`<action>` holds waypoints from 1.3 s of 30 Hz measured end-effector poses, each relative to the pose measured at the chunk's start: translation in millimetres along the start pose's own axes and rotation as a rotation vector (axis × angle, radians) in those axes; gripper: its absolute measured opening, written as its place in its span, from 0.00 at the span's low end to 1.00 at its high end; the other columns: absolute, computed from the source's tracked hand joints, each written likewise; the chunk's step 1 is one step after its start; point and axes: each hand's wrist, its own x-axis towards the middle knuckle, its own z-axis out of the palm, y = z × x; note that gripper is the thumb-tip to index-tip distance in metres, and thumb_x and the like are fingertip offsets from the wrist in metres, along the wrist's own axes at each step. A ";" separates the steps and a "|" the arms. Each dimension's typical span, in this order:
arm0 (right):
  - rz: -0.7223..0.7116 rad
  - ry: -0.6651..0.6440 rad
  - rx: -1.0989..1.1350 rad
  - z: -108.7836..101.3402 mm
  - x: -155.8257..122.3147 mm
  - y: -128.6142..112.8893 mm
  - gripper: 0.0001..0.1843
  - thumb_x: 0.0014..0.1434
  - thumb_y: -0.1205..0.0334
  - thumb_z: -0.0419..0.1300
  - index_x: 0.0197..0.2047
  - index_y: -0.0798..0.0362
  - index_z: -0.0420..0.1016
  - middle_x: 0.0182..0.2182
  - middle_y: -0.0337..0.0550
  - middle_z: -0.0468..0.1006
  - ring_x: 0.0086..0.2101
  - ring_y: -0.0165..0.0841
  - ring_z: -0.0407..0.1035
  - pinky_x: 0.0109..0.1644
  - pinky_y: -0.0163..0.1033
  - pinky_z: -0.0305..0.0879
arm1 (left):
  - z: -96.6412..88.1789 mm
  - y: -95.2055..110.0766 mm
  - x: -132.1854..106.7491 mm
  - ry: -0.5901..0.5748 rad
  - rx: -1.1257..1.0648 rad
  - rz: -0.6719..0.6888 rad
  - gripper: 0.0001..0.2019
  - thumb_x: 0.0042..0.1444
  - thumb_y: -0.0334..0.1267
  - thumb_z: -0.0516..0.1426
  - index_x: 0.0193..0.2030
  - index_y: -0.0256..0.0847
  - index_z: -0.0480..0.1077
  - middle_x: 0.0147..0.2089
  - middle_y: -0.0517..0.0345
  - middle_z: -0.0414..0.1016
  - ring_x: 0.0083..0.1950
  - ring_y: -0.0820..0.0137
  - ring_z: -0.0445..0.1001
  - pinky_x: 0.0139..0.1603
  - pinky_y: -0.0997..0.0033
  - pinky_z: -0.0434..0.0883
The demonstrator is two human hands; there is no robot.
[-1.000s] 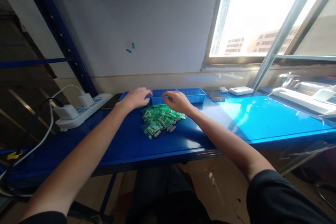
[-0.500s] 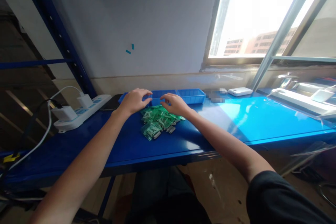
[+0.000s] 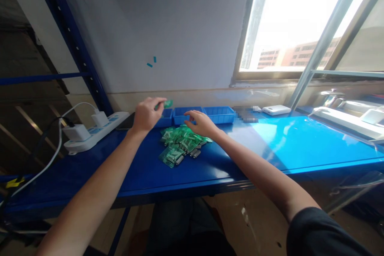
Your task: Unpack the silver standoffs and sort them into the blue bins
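A pile of small green packets [image 3: 180, 142] with metal connectors lies on the blue bench [image 3: 285, 136], just in front of a long blue tray [image 3: 217, 114]. My left hand [image 3: 146, 115] is raised above the tray's left end and pinches one green packet [image 3: 167, 104] between its fingertips. My right hand [image 3: 201, 123] rests on the far edge of the pile, fingers curled and touching the packets; what they grip, if anything, is hidden.
A white power strip [image 3: 93, 132] with two chargers and cables sits at the left. A white box [image 3: 276, 110] lies right of the tray. Blue shelf uprights [image 3: 75, 44] stand at the left, a window [image 3: 300, 20] at the right.
My left hand has lifted from the pile's far side with a green packet and now holds it above the tray's left end. My right hand has lowered onto the pile.
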 end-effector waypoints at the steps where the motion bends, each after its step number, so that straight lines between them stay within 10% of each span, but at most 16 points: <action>1: 0.006 0.012 0.004 -0.9 0.3 0.1 0.17 0.62 0.59 0.56 0.53 0.55 0.71 0.37 0.44 0.76 0.40 0.34 0.69 0.44 0.37 0.61 | -7.0 -5.8 5.7 0.137 0.012 -0.047 0.17 0.63 0.40 0.48 0.50 0.42 0.74 0.46 0.51 0.78 0.47 0.63 0.75 0.53 0.63 0.69; 4: 0.011 0.011 -0.013 -0.2 0.3 1.3 0.17 0.63 0.58 0.56 0.53 0.55 0.71 0.38 0.44 0.76 0.41 0.35 0.69 0.45 0.37 0.62 | -10.1 -26.2 13.2 0.205 0.047 -0.049 0.16 0.62 0.39 0.48 0.49 0.42 0.74 0.49 0.49 0.77 0.52 0.61 0.72 0.57 0.60 0.66; 8: 0.060 -0.053 -0.103 7.3 -0.6 7.5 0.18 0.61 0.56 0.57 0.52 0.55 0.73 0.42 0.49 0.76 0.44 0.39 0.69 0.47 0.40 0.63 | 18.2 -34.0 -3.2 -0.191 0.056 0.092 0.14 0.59 0.42 0.51 0.40 0.40 0.77 0.49 0.48 0.77 0.54 0.58 0.70 0.60 0.58 0.64; 13: 0.172 -0.214 -0.139 12.9 1.5 18.9 0.12 0.57 0.64 0.59 0.44 0.53 0.78 0.39 0.47 0.79 0.40 0.38 0.71 0.44 0.38 0.64 | 46.3 -0.7 -24.6 -0.452 -0.127 0.209 0.18 0.59 0.40 0.50 0.52 0.41 0.72 0.54 0.51 0.75 0.57 0.61 0.69 0.61 0.59 0.64; 17: 0.076 -0.065 -0.060 10.5 3.4 14.3 0.12 0.59 0.70 0.54 0.42 0.54 0.78 0.38 0.46 0.78 0.38 0.35 0.71 0.44 0.37 0.64 | 47.9 23.7 -31.8 -0.522 -0.263 0.214 0.22 0.59 0.42 0.52 0.60 0.41 0.65 0.59 0.52 0.71 0.60 0.62 0.69 0.60 0.64 0.66; 20: -0.039 0.085 0.028 5.6 4.4 -0.5 0.12 0.61 0.68 0.53 0.44 0.54 0.77 0.37 0.45 0.77 0.40 0.35 0.70 0.46 0.37 0.64 | 33.7 30.0 -28.9 -0.401 -0.243 0.135 0.18 0.63 0.44 0.50 0.57 0.45 0.68 0.54 0.56 0.76 0.54 0.63 0.73 0.54 0.66 0.69; 26: -0.035 0.352 0.124 -10.9 4.6 -23.8 0.14 0.63 0.63 0.54 0.52 0.54 0.70 0.40 0.46 0.74 0.43 0.35 0.69 0.48 0.38 0.64 | -7.4 0.3 8.6 0.195 -0.013 -0.008 0.16 0.64 0.38 0.47 0.54 0.44 0.71 0.58 0.53 0.72 0.61 0.62 0.68 0.63 0.59 0.61; 33: 0.043 0.077 0.018 -5.4 0.0 -5.2 0.11 0.62 0.61 0.56 0.46 0.54 0.73 0.38 0.45 0.75 0.41 0.35 0.69 0.46 0.39 0.63 | 17.4 -34.8 -11.0 -0.600 -0.098 0.048 0.18 0.55 0.45 0.51 0.47 0.45 0.77 0.53 0.55 0.77 0.54 0.61 0.73 0.56 0.64 0.69; 39: 0.021 -0.035 -0.010 -1.3 -1.8 -2.3 0.13 0.62 0.60 0.57 0.48 0.55 0.74 0.38 0.46 0.76 0.41 0.35 0.70 0.46 0.38 0.62 | 10.8 -16.4 -20.3 -0.810 -0.243 0.113 0.26 0.51 0.47 0.55 0.57 0.45 0.71 0.58 0.53 0.73 0.59 0.58 0.69 0.59 0.61 0.66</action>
